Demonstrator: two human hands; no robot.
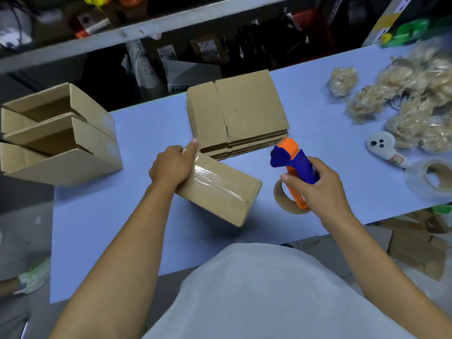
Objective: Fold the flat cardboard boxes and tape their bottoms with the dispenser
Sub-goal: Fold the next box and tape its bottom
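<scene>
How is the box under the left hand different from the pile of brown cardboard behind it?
The box under the left hand is folded up into shape; the pile of flat cardboard is still unfolded sheets. The box has shiny clear tape along its top seam; the pile shows none. The box is single and held; the pile is several stacked, untouched. Both are plain brown cardboard on the blue table.

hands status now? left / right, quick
Left hand: grips the end of the taped cardboard box, thumb pressing on the tape.
Right hand: grips the orange and blue tape dispenser, lifted clear of the box.
</scene>
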